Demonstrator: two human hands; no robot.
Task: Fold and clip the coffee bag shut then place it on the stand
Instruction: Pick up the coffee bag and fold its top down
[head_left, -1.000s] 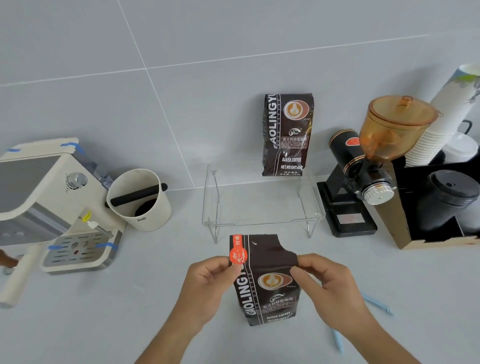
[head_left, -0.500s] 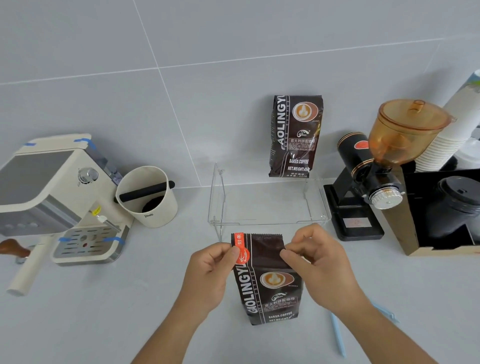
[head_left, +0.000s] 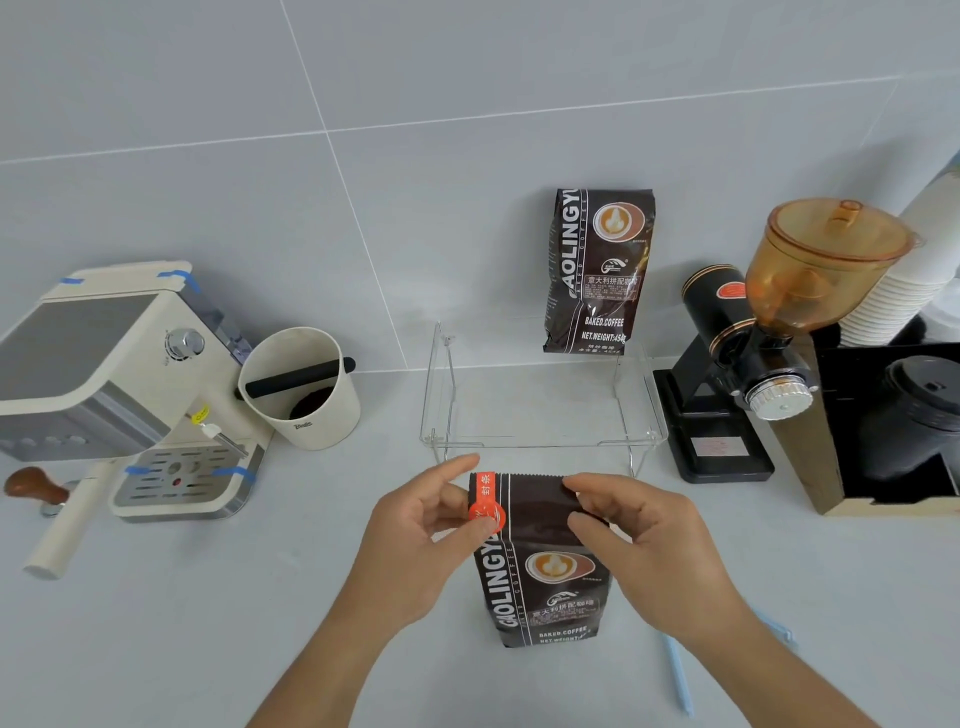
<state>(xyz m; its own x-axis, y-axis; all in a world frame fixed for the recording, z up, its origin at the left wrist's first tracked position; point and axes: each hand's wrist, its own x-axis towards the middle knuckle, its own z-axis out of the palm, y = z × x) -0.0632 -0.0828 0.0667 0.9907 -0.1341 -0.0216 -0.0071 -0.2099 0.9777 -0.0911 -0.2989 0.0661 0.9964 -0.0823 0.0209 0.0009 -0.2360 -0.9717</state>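
Observation:
A dark brown coffee bag (head_left: 540, 566) with an orange seal strip stands upright on the grey counter in front of me. My left hand (head_left: 421, 540) pinches the bag's top left corner at the orange seal. At the top right corner my right hand (head_left: 644, 545) grips the flattened upper edge between thumb and fingers. A clear acrylic stand (head_left: 540, 410) sits just behind the bag. A second coffee bag (head_left: 597, 270) stands at the back right of the stand, against the wall. Two light blue clips (head_left: 680, 680) lie on the counter near my right forearm, partly hidden.
A cream espresso machine (head_left: 119, 384) and a cream knock box (head_left: 301, 389) stand at the left, with a tamper (head_left: 31, 488) beside them. A black grinder with an amber hopper (head_left: 769, 332), stacked paper cups (head_left: 904, 280) and a black box holding dark lids (head_left: 904, 426) fill the right.
The bag's top has been straightened and flattened; my right hand shifted from the side of the bag to its top right corner. The view has moved closer.

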